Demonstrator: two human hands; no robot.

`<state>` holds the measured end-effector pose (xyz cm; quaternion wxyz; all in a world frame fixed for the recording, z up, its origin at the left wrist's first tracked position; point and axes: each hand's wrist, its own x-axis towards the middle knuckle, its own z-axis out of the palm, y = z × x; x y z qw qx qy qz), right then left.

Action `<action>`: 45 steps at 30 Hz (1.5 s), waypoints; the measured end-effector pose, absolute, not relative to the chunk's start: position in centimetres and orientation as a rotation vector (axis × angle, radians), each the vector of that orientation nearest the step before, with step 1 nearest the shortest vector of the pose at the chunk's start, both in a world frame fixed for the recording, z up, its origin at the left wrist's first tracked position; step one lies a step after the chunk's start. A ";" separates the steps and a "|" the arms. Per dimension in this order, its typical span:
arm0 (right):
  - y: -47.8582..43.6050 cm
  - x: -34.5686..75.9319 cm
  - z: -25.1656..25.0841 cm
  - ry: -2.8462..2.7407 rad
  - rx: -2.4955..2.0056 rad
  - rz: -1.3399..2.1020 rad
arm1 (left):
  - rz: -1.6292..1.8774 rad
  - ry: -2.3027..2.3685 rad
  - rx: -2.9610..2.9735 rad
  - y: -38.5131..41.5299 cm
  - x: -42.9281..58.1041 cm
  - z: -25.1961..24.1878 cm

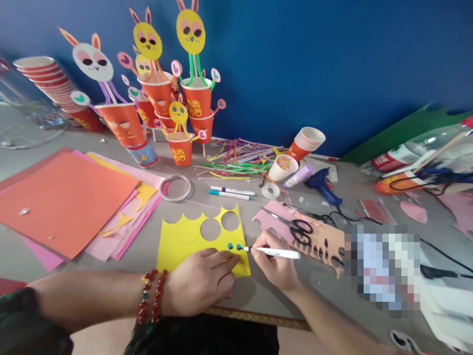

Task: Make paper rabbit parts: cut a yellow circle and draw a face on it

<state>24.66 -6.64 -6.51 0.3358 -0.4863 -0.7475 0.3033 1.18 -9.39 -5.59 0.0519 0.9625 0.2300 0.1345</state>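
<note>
A yellow sheet of paper (173, 251) lies on the table, with round holes and scalloped cuts along its far edge. My left hand (203, 283) rests flat across its near part, fingers stretched toward two small teal dots (230, 246). Between the fingers of my right hand (275, 268) is a white acrylic marker (284, 253), pinched and slanting slightly. Its black tip touches or nearly touches the right-hand dot (239, 246), which has dark marking on it. Beyond the sheet lie two more markers (231, 193), one purple-banded, one teal.
Scissors (295, 227) lie on pink paper right of my hand. Behind are a glue gun (325, 185), a tape roll (175, 188), paper strips (240, 155) and rabbit figures in red cups (121, 121). Orange paper (70, 197) is stacked at left; a plastic bottle (417, 148) lies at right.
</note>
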 end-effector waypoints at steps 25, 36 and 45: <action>-7.1 24.6 -6.7 -1.609 -1.208 1.011 | 0.506 0.698 2.866 -9.3 1.2 -6.0; -5.9 24.4 -6.5 -1.078 -1.081 1.220 | 0.682 0.767 2.627 -8.1 0.7 -3.5; -3.8 25.7 -5.4 -0.580 -0.824 1.451 | 0.472 0.999 2.339 -5.3 0.1 -1.2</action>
